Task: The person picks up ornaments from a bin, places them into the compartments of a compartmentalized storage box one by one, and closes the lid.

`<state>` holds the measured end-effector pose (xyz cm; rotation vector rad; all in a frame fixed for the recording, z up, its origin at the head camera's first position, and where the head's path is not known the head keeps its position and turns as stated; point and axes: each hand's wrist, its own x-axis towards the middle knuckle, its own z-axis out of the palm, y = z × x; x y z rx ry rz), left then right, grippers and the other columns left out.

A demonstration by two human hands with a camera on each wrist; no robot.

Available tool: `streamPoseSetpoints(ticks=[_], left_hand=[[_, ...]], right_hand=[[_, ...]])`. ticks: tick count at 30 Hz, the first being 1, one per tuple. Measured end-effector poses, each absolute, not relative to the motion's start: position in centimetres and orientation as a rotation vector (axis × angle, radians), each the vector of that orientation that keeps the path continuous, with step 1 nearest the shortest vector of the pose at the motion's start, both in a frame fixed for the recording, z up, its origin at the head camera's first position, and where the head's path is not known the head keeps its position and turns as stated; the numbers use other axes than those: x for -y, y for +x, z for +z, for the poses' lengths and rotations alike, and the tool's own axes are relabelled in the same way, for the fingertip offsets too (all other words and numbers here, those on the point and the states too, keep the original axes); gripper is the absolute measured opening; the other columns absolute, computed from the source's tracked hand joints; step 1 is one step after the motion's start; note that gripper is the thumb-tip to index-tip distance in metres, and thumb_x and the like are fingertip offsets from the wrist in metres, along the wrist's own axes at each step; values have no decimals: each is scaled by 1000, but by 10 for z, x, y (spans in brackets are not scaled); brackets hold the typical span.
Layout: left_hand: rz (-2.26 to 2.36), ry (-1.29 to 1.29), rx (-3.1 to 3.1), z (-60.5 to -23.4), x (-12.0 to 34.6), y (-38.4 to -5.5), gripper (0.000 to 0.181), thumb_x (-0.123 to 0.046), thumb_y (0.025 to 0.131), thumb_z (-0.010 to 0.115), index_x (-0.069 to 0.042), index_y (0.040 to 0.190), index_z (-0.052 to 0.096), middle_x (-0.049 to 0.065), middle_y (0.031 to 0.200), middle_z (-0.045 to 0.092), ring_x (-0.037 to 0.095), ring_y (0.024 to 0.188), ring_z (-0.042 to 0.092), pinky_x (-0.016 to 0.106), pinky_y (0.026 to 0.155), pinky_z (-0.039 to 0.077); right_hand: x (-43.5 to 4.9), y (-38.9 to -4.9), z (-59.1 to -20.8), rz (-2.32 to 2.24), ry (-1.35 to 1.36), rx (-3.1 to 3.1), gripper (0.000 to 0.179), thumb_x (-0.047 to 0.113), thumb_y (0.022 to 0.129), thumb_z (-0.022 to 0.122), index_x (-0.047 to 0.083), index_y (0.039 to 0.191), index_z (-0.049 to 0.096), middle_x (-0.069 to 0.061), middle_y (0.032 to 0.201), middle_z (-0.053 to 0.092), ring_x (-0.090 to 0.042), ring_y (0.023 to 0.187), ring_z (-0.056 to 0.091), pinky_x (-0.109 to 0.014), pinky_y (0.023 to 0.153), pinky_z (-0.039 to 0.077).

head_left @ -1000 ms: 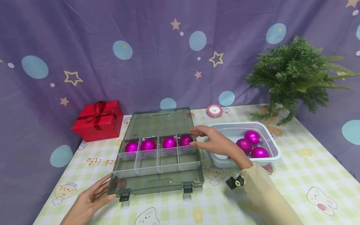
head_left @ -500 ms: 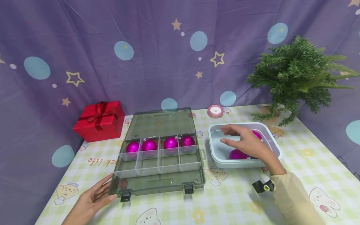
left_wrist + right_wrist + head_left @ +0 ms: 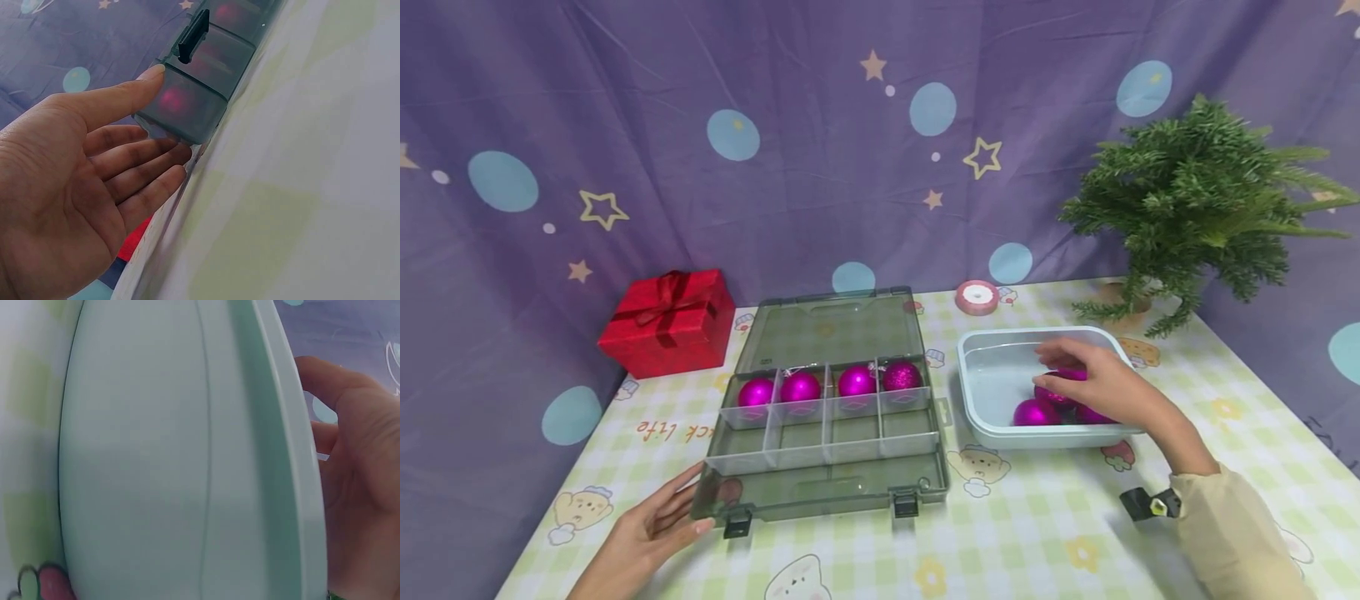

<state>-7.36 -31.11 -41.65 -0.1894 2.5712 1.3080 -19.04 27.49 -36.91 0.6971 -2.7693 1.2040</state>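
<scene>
My left hand (image 3: 643,537) rests at the front left corner of a smoky clear divided storage box (image 3: 827,483). In the left wrist view the thumb of that hand (image 3: 81,181) touches the box edge (image 3: 194,128), its fingers loosely extended beside it. Shiny magenta Christmas baubles (image 3: 756,395) fill the back row of compartments, the rightmost a glittery bauble (image 3: 902,377). Over the pale blue basin (image 3: 1045,437) my right hand (image 3: 1108,390) reaches down beside more magenta baubles (image 3: 1035,412), fingers relaxed. The basin wall (image 3: 156,456) blocks most of the right wrist view.
The box's lid (image 3: 838,333) lies folded back behind it. A red gift box (image 3: 670,325) stands at the back left. Behind the basin are a ribbon spool (image 3: 977,297) and a small artificial fir tree (image 3: 1180,200). Purple cloth (image 3: 820,225) hangs behind the table.
My right hand has moved right, away from the glittery bauble in the storage box, and down over the baubles in the basin. My left hand stays at the box corner.
</scene>
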Motion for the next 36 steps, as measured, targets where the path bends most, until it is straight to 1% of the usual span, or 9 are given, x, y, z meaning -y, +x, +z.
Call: streamPoseSetpoints(ticks=[4,9,15,19,23,28,31,36], left_hand=[[1311,-192,-2570,-417,311,-74,85,-36,98,75,-6,163,30,26,159,37,45,141,44,39,103,53],[1324,-188,-2566,-418,311,-73,85,-35,98,75,-5,163,30,26,159,38,45,141,44,39,102,53],[1316,-209,-2563,-417,310,-74,88,-39,95,77,-7,163,31,24,159,39,43,141,45,39,103,53],[1315,-213,-2559,-417,311,-74,88,-38,95,77,-7,163,30,26,158,39,44,141,44,40,104,52],[1339,-212,-2541,-418,311,-74,87,-35,97,76,-5,164,29,30,156,40,46,141,43,42,104,52],[1338,-224,-2532,-418,312,-74,88,-36,97,76,-5,164,28,31,155,40,46,141,43,43,105,50],[1331,-227,-2533,-417,312,-74,88,-36,97,75,-5,164,27,30,156,40,46,142,42,43,106,50],[1339,-227,-2534,-418,311,-74,88,-36,97,76,-5,164,28,31,155,40,46,141,43,43,105,51]], right_hand=[[-281,-189,-368,1160,695,2809,44,19,99,75,-5,134,63,-20,123,69,-38,116,65,-53,98,53],[-288,-187,-368,1117,670,2862,45,22,100,74,-3,135,62,-18,123,69,-37,116,65,-55,97,53],[-292,-187,-368,986,639,2913,43,26,97,77,0,129,65,-9,112,72,-29,106,69,-53,92,55],[-293,-189,-370,969,660,2948,42,24,96,78,-3,125,64,-8,108,73,-29,101,70,-53,89,56],[-294,-191,-374,995,696,2997,44,22,96,78,-6,125,62,-8,107,71,-29,100,69,-51,86,57],[-292,-193,-377,994,711,3029,45,24,95,79,-7,125,63,-5,106,71,-25,100,68,-48,87,57],[-289,-194,-378,958,711,3041,47,25,94,79,-6,125,64,-5,106,72,-26,101,69,-49,89,56],[-287,-194,-379,906,703,3077,54,28,92,81,-8,128,63,-10,111,72,-34,108,68,-55,94,53]])
